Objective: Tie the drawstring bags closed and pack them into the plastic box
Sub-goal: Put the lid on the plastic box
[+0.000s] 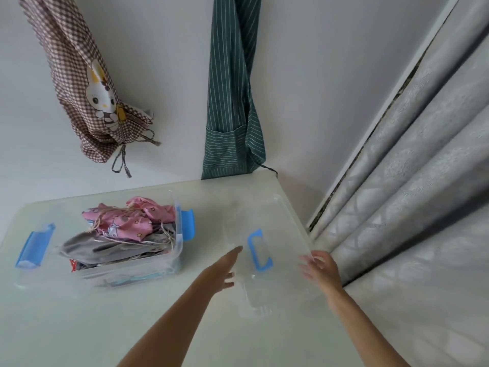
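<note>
White table by grey curtains; both hands' grips wide, left, right, at clear lid.

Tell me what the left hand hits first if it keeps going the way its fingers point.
Probably the clear lid: the left hand points at the lid's near edge beside its blue handle. Depth is uncertain.

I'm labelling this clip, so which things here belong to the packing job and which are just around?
Job:
plastic box, blue latches
pink drawstring bags, grey bags inside it
clear lid, blue handle
left hand, right hand reaching for the lid

Around:
checked bag on wall
green striped apron
grey curtain
</note>
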A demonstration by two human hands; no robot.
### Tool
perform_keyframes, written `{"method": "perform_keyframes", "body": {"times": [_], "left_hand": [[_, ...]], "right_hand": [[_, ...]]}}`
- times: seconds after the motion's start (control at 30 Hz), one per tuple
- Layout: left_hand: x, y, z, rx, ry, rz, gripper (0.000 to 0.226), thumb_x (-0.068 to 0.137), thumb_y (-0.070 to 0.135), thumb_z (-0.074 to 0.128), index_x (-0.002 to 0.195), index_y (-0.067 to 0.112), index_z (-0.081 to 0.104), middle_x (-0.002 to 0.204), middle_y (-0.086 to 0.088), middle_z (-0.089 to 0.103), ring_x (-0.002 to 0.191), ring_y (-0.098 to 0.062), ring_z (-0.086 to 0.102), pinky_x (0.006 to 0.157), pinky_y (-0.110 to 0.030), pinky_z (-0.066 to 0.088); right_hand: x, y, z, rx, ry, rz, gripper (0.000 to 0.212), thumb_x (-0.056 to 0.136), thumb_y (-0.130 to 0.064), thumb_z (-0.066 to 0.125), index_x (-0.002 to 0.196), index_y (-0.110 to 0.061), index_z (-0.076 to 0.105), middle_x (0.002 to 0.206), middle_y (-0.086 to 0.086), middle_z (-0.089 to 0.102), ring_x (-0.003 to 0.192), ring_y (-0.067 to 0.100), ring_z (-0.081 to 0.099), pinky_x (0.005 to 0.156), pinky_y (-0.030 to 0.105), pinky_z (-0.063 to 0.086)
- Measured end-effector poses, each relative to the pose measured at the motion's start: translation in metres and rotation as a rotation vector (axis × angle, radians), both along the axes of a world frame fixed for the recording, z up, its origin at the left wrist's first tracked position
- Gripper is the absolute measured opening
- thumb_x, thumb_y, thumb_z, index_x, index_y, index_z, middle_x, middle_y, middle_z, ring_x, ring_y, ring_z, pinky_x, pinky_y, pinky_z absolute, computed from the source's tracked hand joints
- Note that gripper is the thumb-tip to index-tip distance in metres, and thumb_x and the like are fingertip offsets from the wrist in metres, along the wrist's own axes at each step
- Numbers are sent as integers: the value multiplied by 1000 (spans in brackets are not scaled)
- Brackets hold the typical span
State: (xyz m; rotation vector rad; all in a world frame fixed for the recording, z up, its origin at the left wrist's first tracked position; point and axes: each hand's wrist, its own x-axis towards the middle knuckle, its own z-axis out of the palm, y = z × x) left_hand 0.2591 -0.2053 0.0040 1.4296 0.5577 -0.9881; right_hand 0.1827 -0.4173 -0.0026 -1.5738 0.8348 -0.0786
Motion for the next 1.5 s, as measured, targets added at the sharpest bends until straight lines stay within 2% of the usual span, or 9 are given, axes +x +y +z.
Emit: {"method": "perform_keyframes", "body": {"times": [0.43, 0.63, 0.73, 0.83, 0.97, 1.1, 1.2, 1.37, 1.5], "left_hand": [[48, 142, 199, -540, -79, 438, 99, 78, 79, 38, 132, -4, 37, 127, -21, 56, 99, -32, 62, 74, -39, 53], [41, 246, 228, -503, -188, 463, 35, 87, 23, 49, 100, -8, 57, 83, -19, 70, 56, -21, 69, 56, -25, 58], [28, 288, 215, -472, -281, 514, 27, 80, 8, 42, 101, -5, 52, 97, -16, 65, 38, -12, 51, 36, -14, 43], [18, 310, 182, -363, -355, 584, 19, 93, 10, 40, 109, 5, 50, 123, -11, 58, 56, -11, 56, 39, -15, 45], [4, 324, 122, -6, -470, 592, 56, 91, 7, 59, 142, 10, 36, 132, -16, 56, 113, -27, 58, 85, -30, 46], [-6, 332, 86, 288, -565, 522, 61, 86, 7, 66, 141, 14, 41, 128, -19, 59, 102, -26, 56, 88, -35, 40], [-3, 334, 74, 406, -623, 452, 57, 87, 14, 66, 140, 17, 45, 132, -16, 56, 105, -24, 54, 88, -35, 43], [9, 335, 61, 625, -688, 352, 48, 90, 21, 63, 136, 20, 51, 142, -11, 46, 125, -34, 44, 108, -46, 33], [15, 332, 57, 599, -691, 328, 49, 91, 20, 61, 138, 16, 48, 143, -10, 47, 126, -32, 47, 107, -43, 37]], "right_hand": [[34, 75, 235, -794, -643, 796, 24, 97, -18, 46, 108, -36, 57, 109, -24, 65, 100, -4, 63, 88, 13, 46], [62, 141, 252, -1238, -892, 941, 24, 93, -25, 57, 117, -27, 61, 104, -9, 71, 87, 10, 68, 71, 28, 54], [74, 178, 228, -1322, -939, 1103, 37, 79, -26, 74, 115, -22, 64, 103, -7, 72, 87, 9, 69, 67, 21, 55], [84, 210, 182, -1363, -805, 1256, 44, 77, -31, 74, 119, -29, 58, 109, -11, 69, 95, 7, 66, 71, 19, 52], [90, 234, 116, -1256, -588, 1288, 43, 86, -31, 62, 127, -35, 51, 128, -16, 57, 115, 8, 53, 86, 27, 48], [85, 247, 86, -1188, -539, 1339, 29, 90, -43, 52, 115, -31, 62, 119, -14, 60, 109, 10, 54, 81, 25, 44], [91, 252, 78, -1148, -589, 970, 20, 91, -29, 56, 106, -24, 68, 109, -8, 67, 101, 17, 60, 82, 26, 46], [107, 258, 62, -821, 10, 719, 54, 101, -29, 33, 149, -10, 17, 156, 6, 20, 141, 23, 24, 111, 32, 25], [109, 261, 49, -727, 80, 677, 51, 102, -31, 27, 148, -13, 19, 151, 8, 32, 137, 26, 31, 106, 36, 31]]}}
